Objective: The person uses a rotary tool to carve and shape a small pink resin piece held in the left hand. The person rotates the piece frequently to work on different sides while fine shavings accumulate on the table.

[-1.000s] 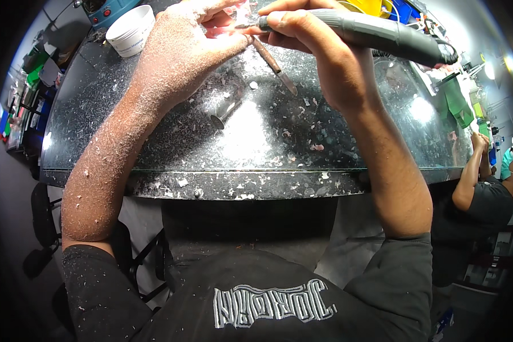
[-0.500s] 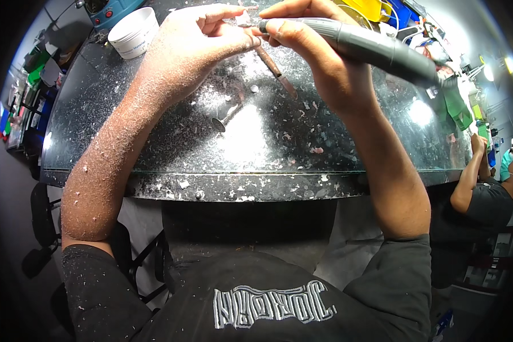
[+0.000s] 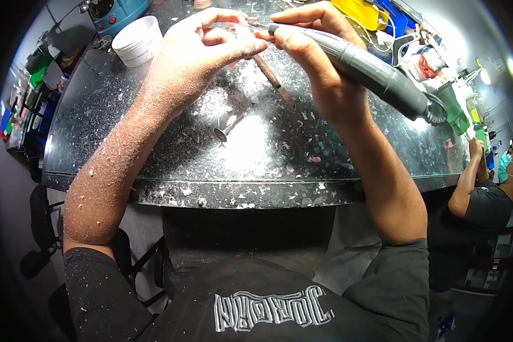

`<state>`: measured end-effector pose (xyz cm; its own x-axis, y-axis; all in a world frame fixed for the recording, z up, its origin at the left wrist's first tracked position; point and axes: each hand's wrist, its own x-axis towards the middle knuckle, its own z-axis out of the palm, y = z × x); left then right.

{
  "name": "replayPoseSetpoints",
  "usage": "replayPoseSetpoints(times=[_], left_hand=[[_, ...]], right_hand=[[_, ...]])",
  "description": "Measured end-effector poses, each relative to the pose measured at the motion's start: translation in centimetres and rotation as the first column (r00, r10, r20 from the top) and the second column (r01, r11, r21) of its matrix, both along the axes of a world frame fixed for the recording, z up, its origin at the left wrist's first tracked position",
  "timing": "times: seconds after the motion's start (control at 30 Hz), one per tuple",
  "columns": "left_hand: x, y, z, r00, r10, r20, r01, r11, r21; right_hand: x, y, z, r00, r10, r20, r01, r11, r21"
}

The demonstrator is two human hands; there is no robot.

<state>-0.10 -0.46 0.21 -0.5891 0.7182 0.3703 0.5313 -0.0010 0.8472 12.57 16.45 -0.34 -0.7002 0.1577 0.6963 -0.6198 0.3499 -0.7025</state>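
Observation:
My left hand (image 3: 205, 45), dusted with pale powder up the forearm, pinches a small pinkish piece (image 3: 240, 28) between thumb and fingers; my fingers largely hide its shape. In my right hand (image 3: 330, 54) is a grey rotary handpiece (image 3: 376, 71), held like a pen, with its thin metal bit pointing left at the pinkish piece. Whether the bit touches it I cannot tell. Below the hands, a brown-handled knife (image 3: 275, 82) lies on the dark table (image 3: 182, 154). Beside it rests a metal tool with a round flat end (image 3: 221, 135).
A white tub (image 3: 138, 43) and a blue machine (image 3: 118, 17) stand at the far left. Yellow (image 3: 362, 14) and blue bins (image 3: 394, 20) are at the far right, with cables nearby. White powder and pink shavings litter the table. A co-worker (image 3: 479, 194) sits at the right.
The view has shifted a little, so the table and hands appear lower. The rear of the handpiece has swung down, and its coiled cord now shows. Both hands keep their holds.

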Motion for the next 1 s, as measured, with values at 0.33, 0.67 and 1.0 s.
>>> replayPoseSetpoints(times=[0.33,0.67,1.0], left_hand=[[-0.7,0.3,-1.2,0.996,-0.022,0.087,0.008,0.988,0.154],[0.4,0.9,-1.5,0.890,-0.285,0.355,0.188,0.940,0.285],[0.3,1.0,-0.8,0.875,-0.373,0.308,0.245,0.891,0.383]], right_hand=[[-0.6,-0.5,0.3,0.990,-0.131,-0.058,0.137,0.984,0.113],[-0.4,-0.1,0.3,0.996,-0.078,-0.030,0.080,0.995,0.059],[-0.2,0.2,0.4,0.982,-0.098,-0.162,0.106,0.993,0.044]])
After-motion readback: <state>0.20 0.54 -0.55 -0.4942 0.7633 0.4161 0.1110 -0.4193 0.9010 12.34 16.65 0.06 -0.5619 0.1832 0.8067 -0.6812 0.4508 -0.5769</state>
